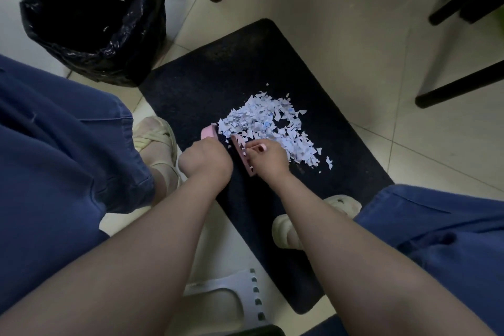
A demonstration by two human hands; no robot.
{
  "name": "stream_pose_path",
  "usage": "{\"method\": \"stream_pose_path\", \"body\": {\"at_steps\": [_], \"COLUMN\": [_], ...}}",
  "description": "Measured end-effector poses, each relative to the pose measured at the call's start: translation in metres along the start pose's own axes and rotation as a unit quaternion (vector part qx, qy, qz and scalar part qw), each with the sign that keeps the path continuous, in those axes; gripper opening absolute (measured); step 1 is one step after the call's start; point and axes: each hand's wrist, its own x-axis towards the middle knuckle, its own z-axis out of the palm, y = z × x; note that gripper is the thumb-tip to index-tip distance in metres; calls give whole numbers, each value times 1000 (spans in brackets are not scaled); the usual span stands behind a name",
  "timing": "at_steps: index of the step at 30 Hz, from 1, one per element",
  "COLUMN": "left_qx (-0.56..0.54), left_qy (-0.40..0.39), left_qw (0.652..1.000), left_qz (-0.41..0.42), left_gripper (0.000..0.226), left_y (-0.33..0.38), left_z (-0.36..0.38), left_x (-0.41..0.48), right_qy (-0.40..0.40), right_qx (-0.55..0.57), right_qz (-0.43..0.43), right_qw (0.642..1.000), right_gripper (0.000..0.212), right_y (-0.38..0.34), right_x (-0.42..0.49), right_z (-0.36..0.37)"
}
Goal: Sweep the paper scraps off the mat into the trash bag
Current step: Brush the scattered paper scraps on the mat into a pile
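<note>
found the paper scraps (261, 123) heaped on the dark mat (218, 76), just beyond both hands and a little to the right. noted the long axis of the heap running from far-left toward near-right, across the mat. placed the black trash bag (92, 22) at far left, just beside the far-left corner of the mat and well apart from the heap, mouth open upward, a few white scraps visible inside.

judged the right hand (268, 162) the nearer one, touching the near edge of the heap. saw this hand with fingers curled around the handle of a pink brush (242, 155), the brush head lying between the two hands. saw the left hand (207, 161) curled tight as well, gripping what looked like a pink dustpan (208, 131), mostly hidden under the hand; could not tell its full shape. found the pink edge just beside the left end of the heap.

judged the coming move as a short stroke leftward, pushing scraps onto the dustpan, then a carry toward the bag at far left. expected such light scraps to scatter easily, so advised a slow stroke.
</note>
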Motion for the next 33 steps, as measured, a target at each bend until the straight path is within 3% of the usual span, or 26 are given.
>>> {"method": "stream_pose_path", "body": {"at_steps": [5, 7, 11, 17, 20, 23, 26, 33], "left_qx": [-3, 2, -6, -18, -13, -1, 5, -23], "left_qy": [-18, -22, -18, -7, -15, -16, -15, -34], "left_qw": [1000, 1000, 1000, 999, 1000, 1000, 999, 999], "left_qz": [-11, -10, -19, -25, -24, -19, -30, -35], "left_gripper": [41, 47, 36, 28, 29, 30, 30, 34], "left_y": [1, 6, 8, 7, 9, 1, -9, 1], "left_z": [-6, -11, -16, -16, -18, -16, -15, -24], "left_x": [13, 16, 23, 27, 26, 26, 27, 28], "right_qy": [-49, -11, 102, 170, 120, 21, -12, 158], "right_qx": [-34, -35, 8, 20, 10, -38, -42, -3], "right_qz": [11, 24, 83, 78, 20, -27, -3, 134], "right_qw": [998, 999, 991, 982, 993, 999, 999, 978], "right_gripper": [12, 14, 17, 19, 16, 16, 14, 32], "right_y": [-4, -1, 6, -10, -24, -33, -34, -5], "right_x": [24, 32, 38, 33, 30, 38, 48, 54], "right_z": [19, 16, -4, -3, 13, 33, 36, -11]}}
